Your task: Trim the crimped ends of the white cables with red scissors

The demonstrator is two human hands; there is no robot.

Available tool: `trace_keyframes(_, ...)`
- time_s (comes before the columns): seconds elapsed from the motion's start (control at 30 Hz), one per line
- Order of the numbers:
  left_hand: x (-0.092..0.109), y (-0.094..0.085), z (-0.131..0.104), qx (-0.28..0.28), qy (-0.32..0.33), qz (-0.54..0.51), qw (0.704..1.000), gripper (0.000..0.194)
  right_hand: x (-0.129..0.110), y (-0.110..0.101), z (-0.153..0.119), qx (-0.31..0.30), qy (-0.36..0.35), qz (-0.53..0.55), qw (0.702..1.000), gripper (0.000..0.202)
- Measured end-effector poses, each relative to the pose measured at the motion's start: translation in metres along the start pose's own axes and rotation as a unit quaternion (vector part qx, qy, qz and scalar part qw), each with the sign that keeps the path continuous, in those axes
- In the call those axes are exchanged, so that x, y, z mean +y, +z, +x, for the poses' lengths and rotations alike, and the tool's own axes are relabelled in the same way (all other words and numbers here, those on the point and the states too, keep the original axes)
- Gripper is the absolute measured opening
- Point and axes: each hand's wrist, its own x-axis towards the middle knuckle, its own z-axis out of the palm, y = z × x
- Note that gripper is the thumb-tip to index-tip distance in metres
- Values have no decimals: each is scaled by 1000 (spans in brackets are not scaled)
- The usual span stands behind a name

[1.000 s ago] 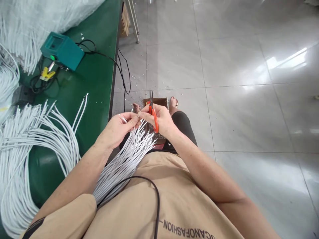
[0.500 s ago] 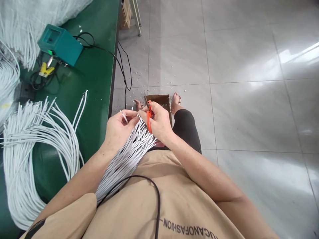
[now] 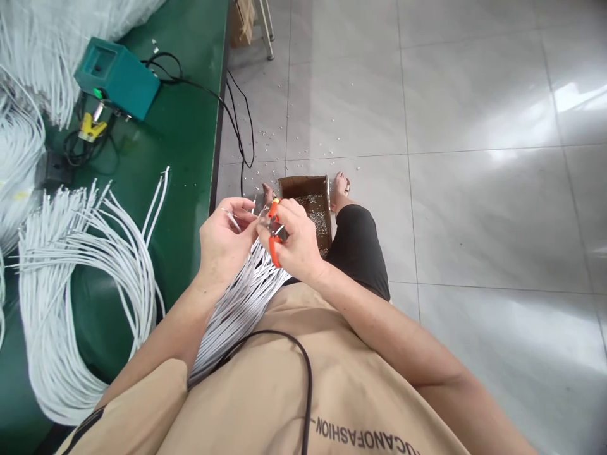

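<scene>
My left hand (image 3: 225,241) is closed, with a white cable end pinched in its fingers. Close against it, my right hand (image 3: 296,240) grips small orange-handled wire cutters (image 3: 274,251), whose blades point toward the left fingertips. Whether the blades touch a wire is too small to tell. Below both hands a thick bundle of white cables (image 3: 237,322) lies across my lap. Under the hands, a cardboard box (image 3: 303,184) stands on the floor between my feet, with many tiny white clippings inside.
On the green table (image 3: 190,126) at left lie a curved bundle of white cables (image 3: 52,341), a teal device (image 3: 126,79) with a yellow clip (image 3: 92,128), and more cables in plastic. Black cords (image 3: 234,120) hang over the table edge. White scraps dot the tiled floor.
The cutters have turned in my right hand, their blades swinging from pointing up to pointing at the left fingers. Both hands remain close together, and more of the box's inside shows.
</scene>
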Motion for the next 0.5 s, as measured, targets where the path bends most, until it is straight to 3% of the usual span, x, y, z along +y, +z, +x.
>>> trace_keyframes(0.17,-9,-6,6,-22,-11,-39,999,31,2,-6,10,14,115,114,987,9)
trace_keyframes(0.5,-6,-8,4,-58,-15,-20,998,25,-7,-2,18,-8,184,159,970,10)
